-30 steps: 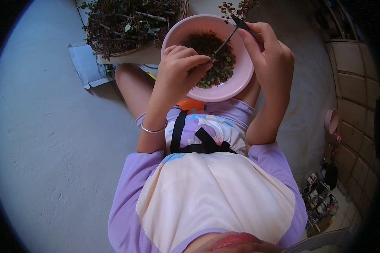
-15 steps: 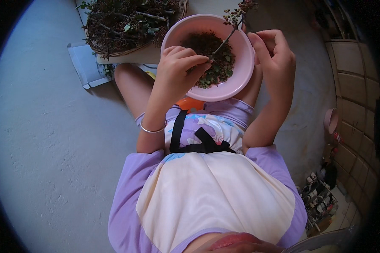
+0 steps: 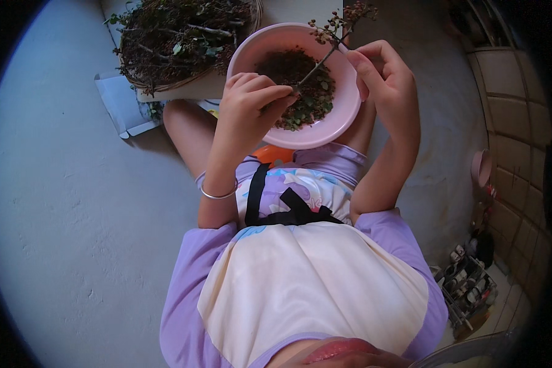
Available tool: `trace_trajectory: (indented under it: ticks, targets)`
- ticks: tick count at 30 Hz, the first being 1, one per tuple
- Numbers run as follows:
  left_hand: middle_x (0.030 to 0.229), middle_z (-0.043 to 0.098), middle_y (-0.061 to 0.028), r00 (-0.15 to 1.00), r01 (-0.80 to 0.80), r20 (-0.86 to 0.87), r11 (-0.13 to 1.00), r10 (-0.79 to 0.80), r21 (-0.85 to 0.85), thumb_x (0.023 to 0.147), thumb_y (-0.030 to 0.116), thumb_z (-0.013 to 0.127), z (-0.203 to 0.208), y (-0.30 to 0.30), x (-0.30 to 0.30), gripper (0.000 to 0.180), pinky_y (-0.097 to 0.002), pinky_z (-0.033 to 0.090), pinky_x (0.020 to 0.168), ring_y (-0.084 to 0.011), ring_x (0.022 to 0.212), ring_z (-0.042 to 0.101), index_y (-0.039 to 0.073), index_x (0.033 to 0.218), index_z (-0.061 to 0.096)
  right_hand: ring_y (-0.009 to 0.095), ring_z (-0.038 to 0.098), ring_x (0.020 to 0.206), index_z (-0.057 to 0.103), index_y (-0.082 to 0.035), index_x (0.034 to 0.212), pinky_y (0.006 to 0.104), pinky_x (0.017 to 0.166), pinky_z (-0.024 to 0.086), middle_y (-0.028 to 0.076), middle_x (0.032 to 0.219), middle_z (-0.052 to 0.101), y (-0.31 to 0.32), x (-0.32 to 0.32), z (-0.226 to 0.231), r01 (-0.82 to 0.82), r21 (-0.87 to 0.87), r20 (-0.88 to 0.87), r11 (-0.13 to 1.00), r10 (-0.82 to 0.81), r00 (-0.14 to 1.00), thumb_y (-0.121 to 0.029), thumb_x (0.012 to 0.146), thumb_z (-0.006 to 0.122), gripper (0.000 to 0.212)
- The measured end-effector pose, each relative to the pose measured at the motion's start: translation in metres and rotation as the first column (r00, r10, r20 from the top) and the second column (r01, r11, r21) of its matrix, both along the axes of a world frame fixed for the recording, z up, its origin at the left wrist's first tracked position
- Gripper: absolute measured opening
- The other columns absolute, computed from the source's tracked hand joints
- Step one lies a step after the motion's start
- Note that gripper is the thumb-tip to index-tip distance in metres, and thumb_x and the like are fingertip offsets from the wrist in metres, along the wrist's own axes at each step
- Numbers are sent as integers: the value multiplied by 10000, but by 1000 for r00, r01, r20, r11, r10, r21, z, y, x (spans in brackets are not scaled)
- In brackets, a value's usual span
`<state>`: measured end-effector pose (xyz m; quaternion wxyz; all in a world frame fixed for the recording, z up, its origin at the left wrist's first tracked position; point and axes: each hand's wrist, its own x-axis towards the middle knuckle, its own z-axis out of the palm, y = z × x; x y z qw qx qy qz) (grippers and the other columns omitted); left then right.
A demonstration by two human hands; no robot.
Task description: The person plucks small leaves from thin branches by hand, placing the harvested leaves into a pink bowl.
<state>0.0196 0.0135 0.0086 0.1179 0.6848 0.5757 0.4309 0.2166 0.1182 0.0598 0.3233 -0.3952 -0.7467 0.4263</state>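
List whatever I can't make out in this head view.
All in the head view:
Twig: its lower end is hidden by the fingers of the left hand.
Right hand: its curled fingers hide whether it grips anything.
Wicker basket: far side cut off by the top edge.
Orange thing: full shape hidden, partly by the pink bowl.
Rack: contents too small and dim.

1 pink basin [image 3: 345, 86]; above it, 1 berry twig [image 3: 318, 67]; at its left side, 1 left hand [image 3: 251, 107]; at its right, 1 right hand [image 3: 387, 86]; to its left, 1 wicker basket [image 3: 259, 13]; on its near side, 1 bangle [image 3: 218, 196].
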Motion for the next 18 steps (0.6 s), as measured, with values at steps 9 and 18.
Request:
trace_trajectory:
  ticks: [9, 18]
  targets:
    - [705, 581, -25, 1000, 5, 11, 1000, -5, -19, 705, 110, 690, 0, 1, 1, 102, -344, 391, 802, -212, 746, 553, 76, 800, 668, 140, 645, 718, 589, -29, 917, 247, 590, 494, 106, 783, 655, -1, 0, -5, 42, 22, -57, 999, -40, 998, -254, 866, 603, 231]
    - [702, 584, -24, 1000, -10, 7, 1000, 10, -19, 702, 117, 696, -1, 0, 2, 101, -343, 391, 805, -208, 743, 553, 76, 789, 669, 191, 660, 801, 595, -47, 952, 287, 672, 517, 112, 855, 661, -12, -3, -6, 34, -27, -15, 999, -34, 999, -301, 849, 620, 275]
